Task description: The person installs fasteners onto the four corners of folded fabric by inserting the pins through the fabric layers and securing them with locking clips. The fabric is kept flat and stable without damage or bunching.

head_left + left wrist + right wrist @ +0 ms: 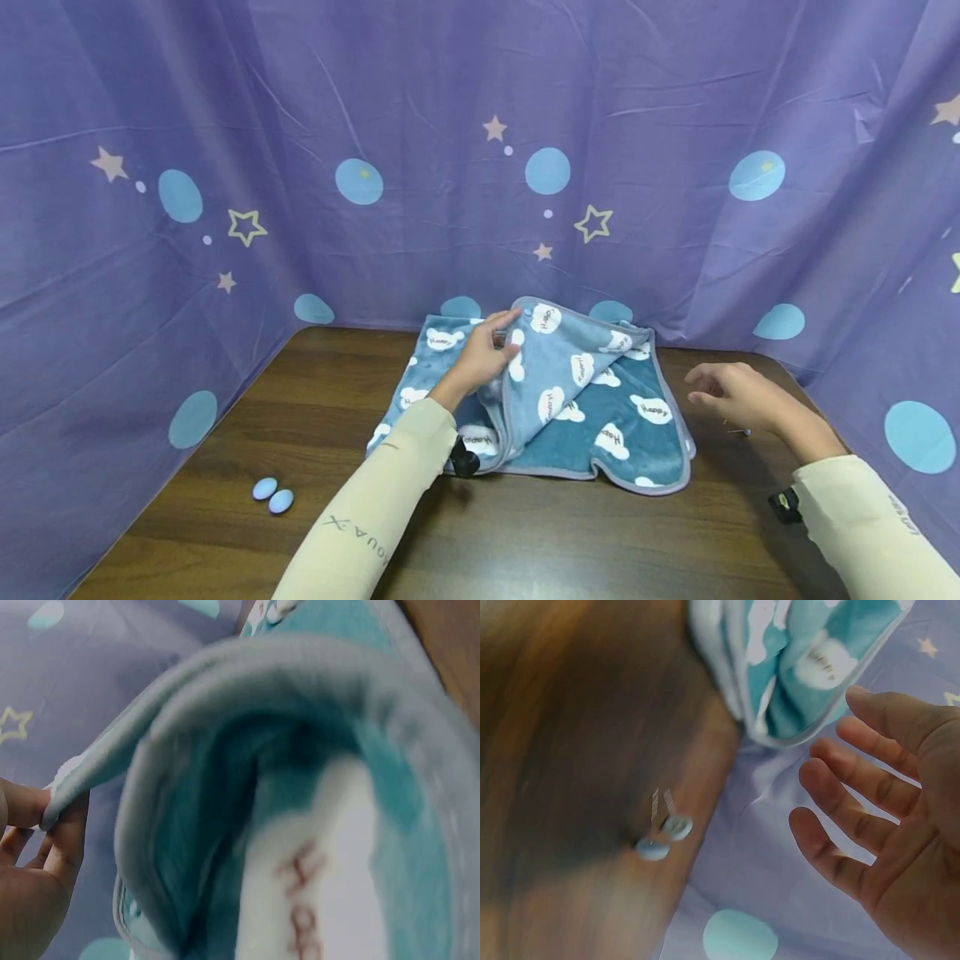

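A teal plush blanket [637, 450] with white bear-shaped patches and grey edging lies on the table. My left hand [483, 358] pinches its grey edge [105, 761] between thumb and fingers, holding up a paler flap. In the left wrist view that edge bends into a loop over a lettered patch. To the right of the blanket, my right hand [738, 396] hovers over the table, fingers loosely bent and holding nothing. Below it lie two small pins [677, 826] with round bluish heads and thin twisted shafts, clearest in the right wrist view.
Two light blue egg-shaped pieces [272, 494] rest at the left of the brown wooden table [555, 542]. A purple curtain [450, 100] with stars and blue ovals hangs behind and along both sides.
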A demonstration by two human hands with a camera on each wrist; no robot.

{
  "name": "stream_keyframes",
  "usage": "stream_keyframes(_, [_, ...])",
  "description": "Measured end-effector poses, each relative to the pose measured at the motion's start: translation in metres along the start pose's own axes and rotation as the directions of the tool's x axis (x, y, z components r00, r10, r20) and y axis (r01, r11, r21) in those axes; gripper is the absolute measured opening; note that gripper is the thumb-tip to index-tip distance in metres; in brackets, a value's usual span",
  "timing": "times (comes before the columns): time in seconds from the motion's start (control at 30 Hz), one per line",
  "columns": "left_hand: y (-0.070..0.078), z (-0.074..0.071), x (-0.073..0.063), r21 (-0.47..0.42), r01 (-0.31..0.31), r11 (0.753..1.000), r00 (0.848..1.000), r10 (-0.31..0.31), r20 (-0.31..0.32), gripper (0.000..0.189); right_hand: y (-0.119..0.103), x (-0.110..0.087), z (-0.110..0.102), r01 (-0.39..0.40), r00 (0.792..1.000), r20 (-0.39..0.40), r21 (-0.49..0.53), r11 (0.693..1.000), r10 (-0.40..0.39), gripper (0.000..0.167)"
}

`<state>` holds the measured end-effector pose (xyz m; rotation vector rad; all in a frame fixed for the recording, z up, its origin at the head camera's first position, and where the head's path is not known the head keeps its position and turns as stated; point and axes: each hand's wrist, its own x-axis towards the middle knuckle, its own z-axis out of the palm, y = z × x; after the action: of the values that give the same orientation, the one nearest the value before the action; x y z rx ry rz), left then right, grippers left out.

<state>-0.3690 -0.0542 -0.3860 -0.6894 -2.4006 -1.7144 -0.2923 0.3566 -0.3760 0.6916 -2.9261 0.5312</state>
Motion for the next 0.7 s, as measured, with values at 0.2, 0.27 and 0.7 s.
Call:
stream_keyframes(0.2, [-0.012,-0.015,-0.003,-0.066,0.094,0.993,0.996,-0.094,0.004,0.067,0.016,-0.012,-0.002,0.004,0.998,0.057,-0.061,0.998,0.0,0.023])
stream_keyframes(0.27, [-0.016,-0.021,-0.003,-0.096,0.134,0.986,0.991,-0.134,0.001,0.069,0.021,-0.015,-0.003,0.018,0.998,0.068,-0.103,0.995,-0.011,0.019])
stream_keyframes(0.7, [-0.036,-0.035,-0.008,-0.166,0.369,0.914,0.928,-0.351,0.127,0.091,0.051,-0.042,0.004,0.191,0.981,0.012,-0.25,0.949,-0.195,0.026])
